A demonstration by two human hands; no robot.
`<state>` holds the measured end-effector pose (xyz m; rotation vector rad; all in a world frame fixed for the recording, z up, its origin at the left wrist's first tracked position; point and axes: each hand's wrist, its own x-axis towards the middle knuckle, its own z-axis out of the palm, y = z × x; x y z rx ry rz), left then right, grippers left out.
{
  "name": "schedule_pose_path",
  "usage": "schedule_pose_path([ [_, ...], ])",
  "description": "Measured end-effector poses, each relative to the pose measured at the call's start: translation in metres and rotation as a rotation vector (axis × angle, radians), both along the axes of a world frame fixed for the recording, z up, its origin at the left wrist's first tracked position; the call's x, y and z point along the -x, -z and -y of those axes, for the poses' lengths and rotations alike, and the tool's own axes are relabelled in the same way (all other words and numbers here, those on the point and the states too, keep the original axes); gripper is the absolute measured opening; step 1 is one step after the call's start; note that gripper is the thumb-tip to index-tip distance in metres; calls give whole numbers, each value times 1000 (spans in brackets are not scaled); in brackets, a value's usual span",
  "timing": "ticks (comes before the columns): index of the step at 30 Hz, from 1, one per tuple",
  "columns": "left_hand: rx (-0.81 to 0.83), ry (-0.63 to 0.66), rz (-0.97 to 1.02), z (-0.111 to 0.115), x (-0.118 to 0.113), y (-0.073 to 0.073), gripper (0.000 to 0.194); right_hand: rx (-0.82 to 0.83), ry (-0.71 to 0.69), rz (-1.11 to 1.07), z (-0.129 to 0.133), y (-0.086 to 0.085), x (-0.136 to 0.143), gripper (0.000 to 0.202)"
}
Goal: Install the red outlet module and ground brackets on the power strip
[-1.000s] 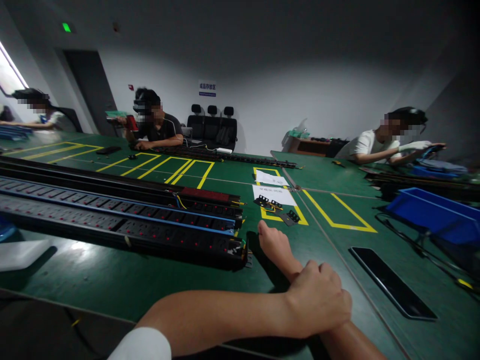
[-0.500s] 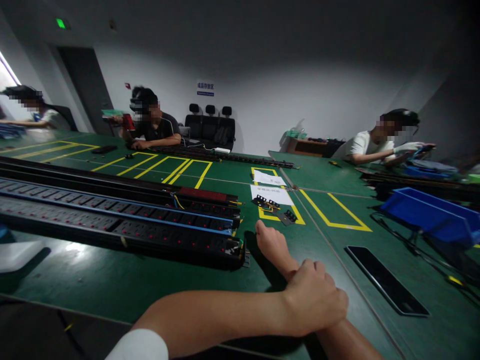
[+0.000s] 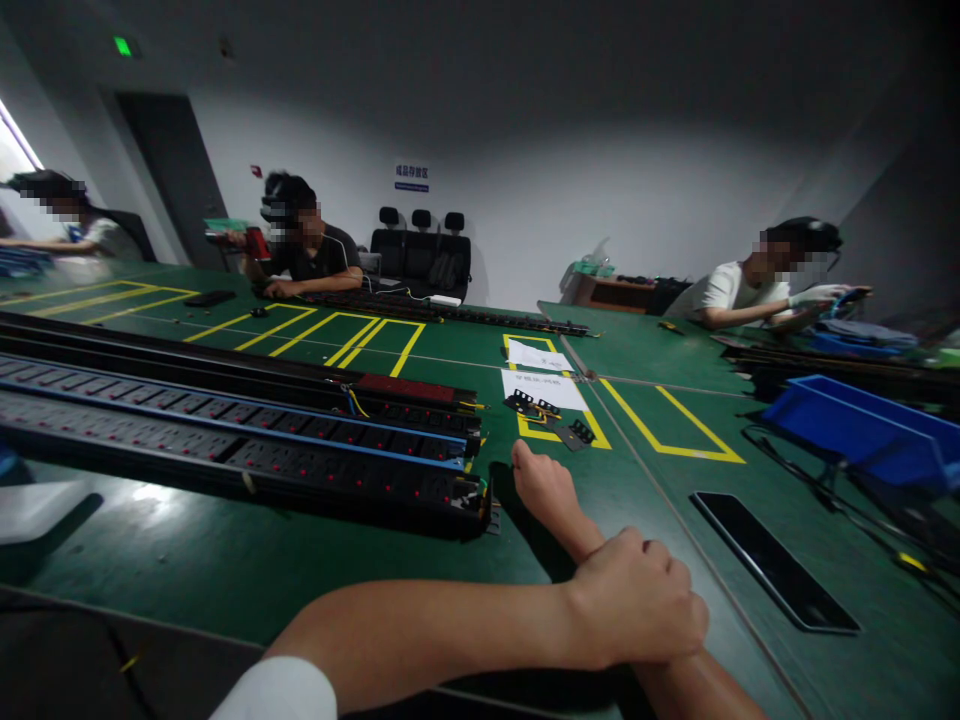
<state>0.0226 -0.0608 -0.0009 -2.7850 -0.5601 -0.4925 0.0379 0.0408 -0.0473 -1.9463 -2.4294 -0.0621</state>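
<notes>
My left hand (image 3: 641, 600) is wrapped around my right forearm (image 3: 686, 680), just behind the wrist. Beyond it, my right hand (image 3: 546, 485) rests closed on the green table, its fingers curled in and partly hidden, with nothing seen in it. Just left of that hand lie the ends of long black power strips (image 3: 360, 475), side by side, with a blue-edged one (image 3: 300, 425) among them. Loose wires show at their ends. Ahead of the right hand are small black brackets (image 3: 574, 433) next to printed paper sheets (image 3: 544, 388).
A phone (image 3: 772, 560) lies to the right, with a blue bin (image 3: 862, 425) and black cables (image 3: 832, 490) beyond. A white object (image 3: 37, 510) sits at the left. Across the table (image 3: 450, 570), a person (image 3: 322, 255) holds a red tool; two other people work at the sides.
My left hand has shifted slightly to the right along my right forearm. My right hand and the things on the table look the same.
</notes>
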Motion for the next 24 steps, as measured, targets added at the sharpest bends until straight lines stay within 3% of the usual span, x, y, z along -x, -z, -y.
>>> schedule_pose_path([
  [8, -94, 61, 44, -4, -1, 6, 16, -4, -5, -3, 0, 0, 0, 18],
  [24, -99, -56, -7, -6, 1, 8, 16, -22, -4, 6, 0, 5, 0, 20],
])
